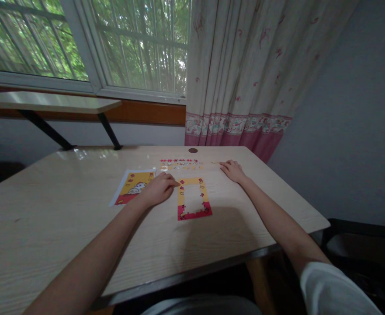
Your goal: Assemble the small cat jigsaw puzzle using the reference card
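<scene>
A jigsaw border (206, 197), yellow above and red below with a bare middle, lies on the table in front of me. My left hand (162, 189) rests at its upper left edge, an extended finger touching the border and the other fingers loosely bent. Farther back to the right, my right hand (233, 170) has its fingertips closed at a small yellowish puzzle piece (215, 162); the exact grip is too small to see clearly. Beyond the border lie rows of loose puzzle pieces (181, 165), some red and some yellow or white.
A printed picture sheet (126, 188), yellow and red with a white animal, lies left of the border, partly behind my left hand. The wooden table (140, 253) has a round brown disc (192, 150) at its back. A raised shelf (51, 103) stands back left, a curtain (238, 78) behind.
</scene>
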The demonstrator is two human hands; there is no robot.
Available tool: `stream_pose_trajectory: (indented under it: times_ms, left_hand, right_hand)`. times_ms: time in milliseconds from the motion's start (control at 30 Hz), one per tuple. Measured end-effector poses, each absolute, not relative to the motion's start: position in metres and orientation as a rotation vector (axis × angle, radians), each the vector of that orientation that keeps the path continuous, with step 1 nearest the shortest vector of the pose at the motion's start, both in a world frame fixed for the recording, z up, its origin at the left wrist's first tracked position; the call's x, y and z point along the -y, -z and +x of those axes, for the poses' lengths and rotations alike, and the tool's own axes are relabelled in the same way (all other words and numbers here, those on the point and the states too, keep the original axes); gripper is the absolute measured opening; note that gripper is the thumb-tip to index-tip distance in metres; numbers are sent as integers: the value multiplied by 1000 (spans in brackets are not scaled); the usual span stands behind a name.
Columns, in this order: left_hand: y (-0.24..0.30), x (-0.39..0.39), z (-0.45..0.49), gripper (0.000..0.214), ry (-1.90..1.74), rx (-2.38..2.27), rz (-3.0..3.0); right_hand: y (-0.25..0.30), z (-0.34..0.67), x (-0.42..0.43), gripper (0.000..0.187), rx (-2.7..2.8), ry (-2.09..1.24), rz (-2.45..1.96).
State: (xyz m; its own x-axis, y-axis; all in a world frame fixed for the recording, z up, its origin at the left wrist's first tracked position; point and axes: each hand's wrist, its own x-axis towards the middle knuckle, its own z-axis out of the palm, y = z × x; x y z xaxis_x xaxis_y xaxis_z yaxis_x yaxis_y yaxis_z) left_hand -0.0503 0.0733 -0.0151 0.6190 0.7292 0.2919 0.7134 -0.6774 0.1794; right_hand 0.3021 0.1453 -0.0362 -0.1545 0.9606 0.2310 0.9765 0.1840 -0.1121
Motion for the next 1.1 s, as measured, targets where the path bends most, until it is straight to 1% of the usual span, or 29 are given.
stream_pose_trajectory:
  times_ms: [200,333,467,767,967,1100]
  left_hand:
    - [13,-73,-49,34,-549,-1236,2751]
    - [15,-74,-50,35,-544,-1230,2768]
    - [15,-73,-50,34,-549,-1231,2779]
    - [16,-73,-49,34,-542,-1255,2737]
    - [15,-71,-48,34,-549,-1250,2777]
    - [15,-70,-48,34,-546,-1241,2801]
  right_hand:
    - [30,294,-139,43,2234,140,-1783]
    - [26,272,-130,40,2365,107,-1578]
    - [28,250,-127,41,2478,28,-1403]
    - [29,243,-128,45,2511,-16,-1426]
    - [20,225,-146,35,2522,-10,-1348]
    - [14,203,-155,40,2527,-26,-1296]
